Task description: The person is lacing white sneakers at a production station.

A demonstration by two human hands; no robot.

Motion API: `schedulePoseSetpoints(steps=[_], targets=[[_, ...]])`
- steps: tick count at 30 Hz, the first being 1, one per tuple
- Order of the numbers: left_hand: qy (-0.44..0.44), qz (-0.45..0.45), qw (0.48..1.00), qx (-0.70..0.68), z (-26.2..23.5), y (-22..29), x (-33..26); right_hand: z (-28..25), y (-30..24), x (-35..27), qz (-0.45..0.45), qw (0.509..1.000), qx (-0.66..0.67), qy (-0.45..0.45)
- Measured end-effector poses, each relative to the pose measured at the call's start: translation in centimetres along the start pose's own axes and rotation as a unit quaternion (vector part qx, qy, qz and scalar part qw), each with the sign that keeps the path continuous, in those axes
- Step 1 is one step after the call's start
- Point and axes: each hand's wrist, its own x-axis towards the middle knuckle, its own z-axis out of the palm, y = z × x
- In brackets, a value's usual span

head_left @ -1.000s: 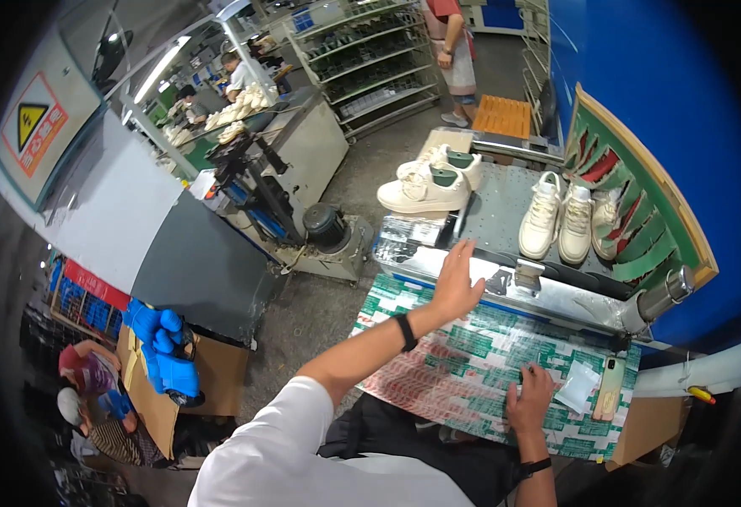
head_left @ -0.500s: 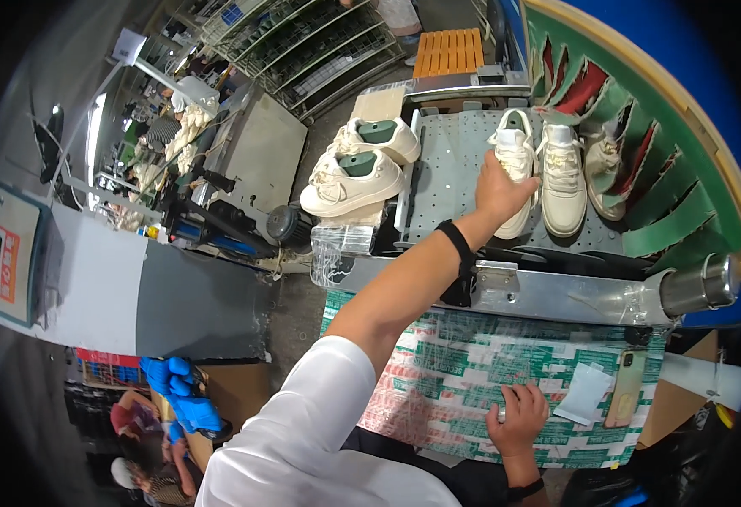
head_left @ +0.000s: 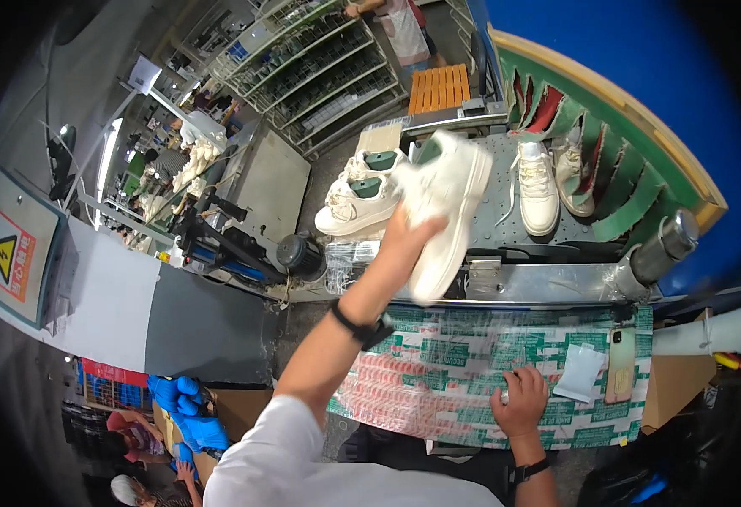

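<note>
My left hand point(head_left: 408, 245) grips a cream sneaker point(head_left: 455, 203) and holds it up, turned on its side, above the near edge of the machine's conveyor. The sneaker is slightly blurred. Behind it, on the perforated grey conveyor point(head_left: 495, 194), stands another cream sneaker point(head_left: 537, 190) with its toe toward me. A third sneaker point(head_left: 572, 173) sits partly under the green strip curtain point(head_left: 632, 207). Two sneakers with green insides, one of them this nearer sneaker point(head_left: 358, 211), rest left of the conveyor. My right hand point(head_left: 521, 404) lies on the taped tabletop point(head_left: 438, 380), fingers loosely bent and apart, holding nothing.
Right of my right hand lie a small white packet point(head_left: 580, 373) and a phone point(head_left: 621, 365). A metal cylinder point(head_left: 664, 245) juts out at the conveyor's right corner. Wire shelving point(head_left: 320, 76) and an orange slatted stool point(head_left: 439, 90) stand beyond. Other people work farther off.
My left hand has lifted the leftmost of the conveyor sneakers and brought it left and toward me, tilting it. My right hand stays on the tabletop. The view has shifted slightly.
</note>
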Motion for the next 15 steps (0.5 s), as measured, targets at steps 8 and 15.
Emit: schedulePoseSetpoints(steps=[8,15], targets=[[0.207,-0.021,0.92,0.333,-2.4,-9.5,-28.9,-0.3,0.0,-2.4,-0.022,0.999,-0.042,-0.011],[0.143,-0.138,0.919,0.341,-3.4,-11.9,-30.4,-0.6,-0.6,0.1,0.007,0.987,-0.156,-0.045]])
